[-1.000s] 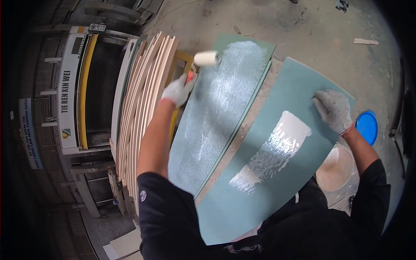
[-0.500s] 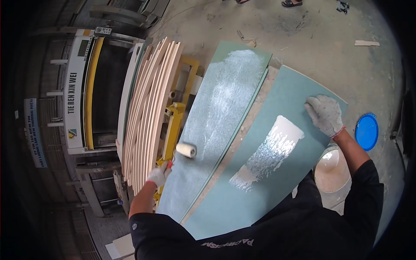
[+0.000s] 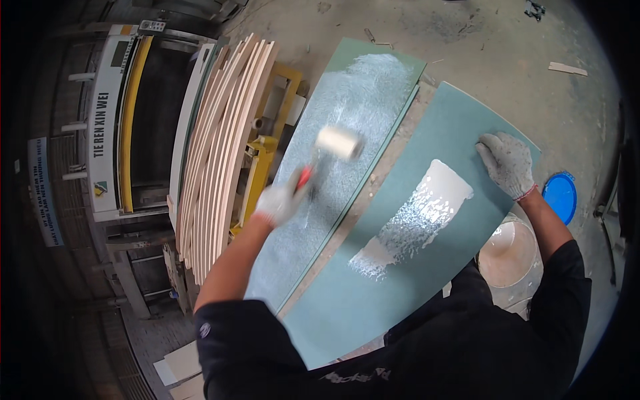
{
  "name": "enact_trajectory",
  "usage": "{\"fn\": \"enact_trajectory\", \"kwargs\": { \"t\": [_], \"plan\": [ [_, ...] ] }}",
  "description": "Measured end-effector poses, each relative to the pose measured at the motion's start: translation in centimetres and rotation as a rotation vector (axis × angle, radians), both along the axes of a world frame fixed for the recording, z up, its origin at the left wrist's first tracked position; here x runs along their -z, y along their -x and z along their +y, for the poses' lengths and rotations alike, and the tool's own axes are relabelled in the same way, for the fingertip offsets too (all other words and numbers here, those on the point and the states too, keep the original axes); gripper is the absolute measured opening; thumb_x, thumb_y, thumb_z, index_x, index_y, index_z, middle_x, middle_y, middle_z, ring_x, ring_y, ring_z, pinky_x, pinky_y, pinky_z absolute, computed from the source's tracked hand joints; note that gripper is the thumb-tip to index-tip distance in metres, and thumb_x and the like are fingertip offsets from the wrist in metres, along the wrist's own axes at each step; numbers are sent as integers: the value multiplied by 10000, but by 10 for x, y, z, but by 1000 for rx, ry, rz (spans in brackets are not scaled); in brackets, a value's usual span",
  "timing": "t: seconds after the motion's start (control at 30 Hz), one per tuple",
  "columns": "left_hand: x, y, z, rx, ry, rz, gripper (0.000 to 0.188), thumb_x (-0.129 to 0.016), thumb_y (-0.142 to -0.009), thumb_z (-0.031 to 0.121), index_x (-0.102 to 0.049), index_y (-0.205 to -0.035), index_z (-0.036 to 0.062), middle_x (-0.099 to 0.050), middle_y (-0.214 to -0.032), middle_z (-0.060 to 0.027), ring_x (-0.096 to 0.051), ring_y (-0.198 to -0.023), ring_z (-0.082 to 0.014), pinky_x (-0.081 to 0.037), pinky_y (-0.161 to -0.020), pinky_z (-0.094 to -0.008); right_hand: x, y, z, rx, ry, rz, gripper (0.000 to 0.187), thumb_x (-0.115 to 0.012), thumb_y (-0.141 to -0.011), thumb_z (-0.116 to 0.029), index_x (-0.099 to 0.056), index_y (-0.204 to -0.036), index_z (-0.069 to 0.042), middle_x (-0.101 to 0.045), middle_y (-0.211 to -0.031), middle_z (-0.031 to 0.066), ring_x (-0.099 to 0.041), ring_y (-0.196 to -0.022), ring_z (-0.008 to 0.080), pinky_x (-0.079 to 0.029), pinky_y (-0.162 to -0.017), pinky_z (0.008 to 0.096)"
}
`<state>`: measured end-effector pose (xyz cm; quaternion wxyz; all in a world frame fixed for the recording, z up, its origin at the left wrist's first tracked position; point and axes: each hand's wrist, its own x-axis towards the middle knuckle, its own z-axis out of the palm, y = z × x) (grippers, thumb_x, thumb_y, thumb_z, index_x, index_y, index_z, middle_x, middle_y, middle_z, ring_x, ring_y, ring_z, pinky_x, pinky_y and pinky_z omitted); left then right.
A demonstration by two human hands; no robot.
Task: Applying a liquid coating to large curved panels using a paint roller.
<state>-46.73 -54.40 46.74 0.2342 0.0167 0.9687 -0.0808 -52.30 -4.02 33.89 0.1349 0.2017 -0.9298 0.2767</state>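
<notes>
My left hand (image 3: pixel 281 200), in a pale work glove, grips the red handle of a paint roller (image 3: pixel 340 143). Its cream sleeve is over the far green panel (image 3: pixel 267 267), whose surface carries a streaky whitish coat. My right hand (image 3: pixel 508 163), also gloved, rests on the near green panel (image 3: pixel 320 327) by its far right corner. Its fingers lie on the panel, slightly bent, holding no tool. A glossy patch of white paint (image 3: pixel 445 185), broken up toward its lower left end, lies across that panel's middle. The roller is smeared by motion.
A paint bucket (image 3: pixel 510 250) stands right of the near panel, with a round blue lid (image 3: pixel 560 198) on the floor beyond. Left of the panels, stacked wooden strips (image 3: pixel 223 153) sit by a yellow frame (image 3: pixel 267 157) and a large machine (image 3: pixel 107 127).
My left hand has swung the roller away from me and rightward along the far panel. My right hand has stayed on the near panel. The whole view has shifted slightly.
</notes>
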Motion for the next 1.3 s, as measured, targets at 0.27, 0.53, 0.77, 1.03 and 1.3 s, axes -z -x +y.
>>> {"fn": "enact_trajectory", "kwargs": {
  "t": [0.27, 0.53, 0.77, 1.03, 1.3],
  "plan": [
    [-97, -126, -45, -318, 252, -300, 445, -575, -987, 456, -605, -1232, 87, -712, -989, -263, -706, -964, -426, -539, -838, -540, -8, -2, -2, -27, -16, -63, 149, -682, -911, -264, -698, -959, -124, -666, -848, 101, -676, -823, 313, -524, -741, 448],
    [15, 42, 123, -1217, -1487, 157, 287, -648, -992, 305, -534, -1028, 44, -590, -744, -86, -584, -517, -200, -471, -421, -348, -14, 3, -6, -51, -8, -71, 149, -687, -905, -255, -709, -951, -115, -667, -832, 100, -682, -823, 308, -533, -738, 446],
    [71, 96, 201, -1554, -1890, -99, 270, -559, -1049, 357, -550, -996, 92, -603, -740, -67, -592, -512, -204, -481, -413, -347, -15, 3, 5, -35, -25, -66, 147, -703, -892, -260, -712, -940, -121, -664, -790, 91, -682, -760, 301, -534, -695, 446],
    [99, 226, 148, -1303, -1747, 158, 207, -503, -1010, 297, -529, -926, 111, -534, -636, -60, -521, -456, -204, -401, -384, -355, -16, 9, -13, -83, -1, -37, 154, -709, -888, -272, -703, -919, -121, -664, -780, 86, -680, -748, 298, -526, -677, 436],
    [76, 234, 142, -1341, -1679, 283, 192, -509, -1002, 274, -497, -844, 165, -521, -676, -48, -499, -464, -177, -324, -375, -352, -26, 7, -18, -110, 47, -34, 153, -720, -882, -261, -698, -916, -114, -670, -795, 89, -678, -754, 297, -530, -702, 433]
  ]
}}
